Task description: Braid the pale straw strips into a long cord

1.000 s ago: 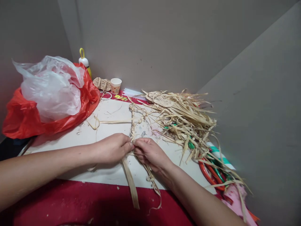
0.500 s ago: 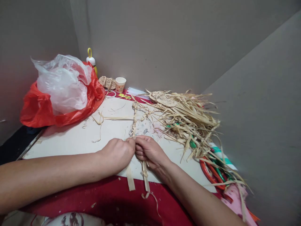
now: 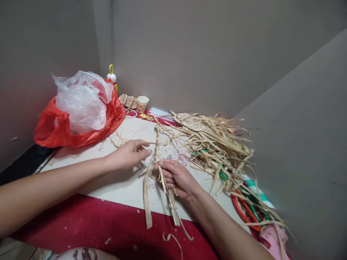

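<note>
A braid of pale dried husk strips [image 3: 158,144] runs toward me down the white board [image 3: 114,187]. My right hand [image 3: 175,177] is closed around its near end, with thumb and fingers pinching the strips. Loose tails hang below that grip, among them a wide flat strip [image 3: 147,196] on the left. My left hand [image 3: 132,153] is off the braid, just to its left, fingers apart and nothing visible in them. Under its fingertips lies a straight strip reaching toward the braid.
A heap of dried husks [image 3: 225,141] with a woven oval on it lies at the right. Red-handled scissors [image 3: 244,209] rest near the right edge. A red plastic bag [image 3: 51,126], a paper cup [image 3: 142,104] and a woven sole-shaped piece [image 3: 128,101] stand at the back left.
My left hand has let go of the braid and moved left and up, its fingers opening. My right hand keeps its hold. The loose tails have spread apart, and the view has shifted slightly.
</note>
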`<state>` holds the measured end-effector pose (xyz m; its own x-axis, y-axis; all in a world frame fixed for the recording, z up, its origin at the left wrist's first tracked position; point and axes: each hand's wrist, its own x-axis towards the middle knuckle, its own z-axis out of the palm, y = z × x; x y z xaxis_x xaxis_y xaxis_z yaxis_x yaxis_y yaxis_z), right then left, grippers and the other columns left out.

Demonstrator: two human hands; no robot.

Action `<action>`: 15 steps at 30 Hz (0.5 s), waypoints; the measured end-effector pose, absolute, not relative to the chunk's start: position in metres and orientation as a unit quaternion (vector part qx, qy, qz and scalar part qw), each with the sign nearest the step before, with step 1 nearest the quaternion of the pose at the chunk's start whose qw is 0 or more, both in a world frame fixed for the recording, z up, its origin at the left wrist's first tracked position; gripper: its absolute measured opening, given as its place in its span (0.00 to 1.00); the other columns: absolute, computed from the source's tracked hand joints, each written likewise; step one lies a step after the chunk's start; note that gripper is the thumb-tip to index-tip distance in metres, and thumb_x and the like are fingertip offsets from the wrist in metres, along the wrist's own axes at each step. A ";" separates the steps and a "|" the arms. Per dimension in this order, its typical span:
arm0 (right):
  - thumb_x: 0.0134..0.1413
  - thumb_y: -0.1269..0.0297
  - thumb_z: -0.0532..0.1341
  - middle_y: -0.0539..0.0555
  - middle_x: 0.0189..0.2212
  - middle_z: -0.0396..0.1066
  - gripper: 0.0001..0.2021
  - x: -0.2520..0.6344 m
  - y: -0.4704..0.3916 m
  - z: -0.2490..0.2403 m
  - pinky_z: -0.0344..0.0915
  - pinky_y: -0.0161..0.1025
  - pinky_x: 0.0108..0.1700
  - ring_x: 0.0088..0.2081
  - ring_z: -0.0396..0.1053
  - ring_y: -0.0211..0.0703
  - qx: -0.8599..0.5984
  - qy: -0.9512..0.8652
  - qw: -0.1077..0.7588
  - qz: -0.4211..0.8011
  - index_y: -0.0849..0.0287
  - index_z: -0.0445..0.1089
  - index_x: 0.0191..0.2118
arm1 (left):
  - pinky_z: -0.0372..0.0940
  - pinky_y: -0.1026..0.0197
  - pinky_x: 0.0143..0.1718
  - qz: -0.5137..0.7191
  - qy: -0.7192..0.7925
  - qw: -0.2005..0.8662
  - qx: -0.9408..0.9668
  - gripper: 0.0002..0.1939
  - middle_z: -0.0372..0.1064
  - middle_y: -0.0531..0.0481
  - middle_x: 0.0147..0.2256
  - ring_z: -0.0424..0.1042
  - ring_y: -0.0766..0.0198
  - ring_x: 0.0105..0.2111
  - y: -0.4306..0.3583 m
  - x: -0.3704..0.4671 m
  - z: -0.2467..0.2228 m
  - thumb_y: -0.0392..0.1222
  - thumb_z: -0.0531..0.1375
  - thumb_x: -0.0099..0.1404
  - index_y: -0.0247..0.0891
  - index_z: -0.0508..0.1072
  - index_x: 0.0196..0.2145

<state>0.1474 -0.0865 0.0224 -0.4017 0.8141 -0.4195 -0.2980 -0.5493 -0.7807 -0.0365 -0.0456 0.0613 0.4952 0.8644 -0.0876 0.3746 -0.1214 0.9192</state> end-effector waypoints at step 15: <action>0.52 0.54 0.60 0.38 0.12 0.42 0.14 0.156 -0.083 0.024 0.35 0.27 0.14 0.14 0.34 0.26 -0.441 -0.409 0.275 0.750 0.60 0.62 0.27 | 0.53 0.68 0.27 0.143 0.361 0.618 0.683 0.12 0.62 0.57 0.21 0.58 0.72 0.21 -0.045 -0.022 0.036 0.41 0.50 0.62 0.33 0.72 0.29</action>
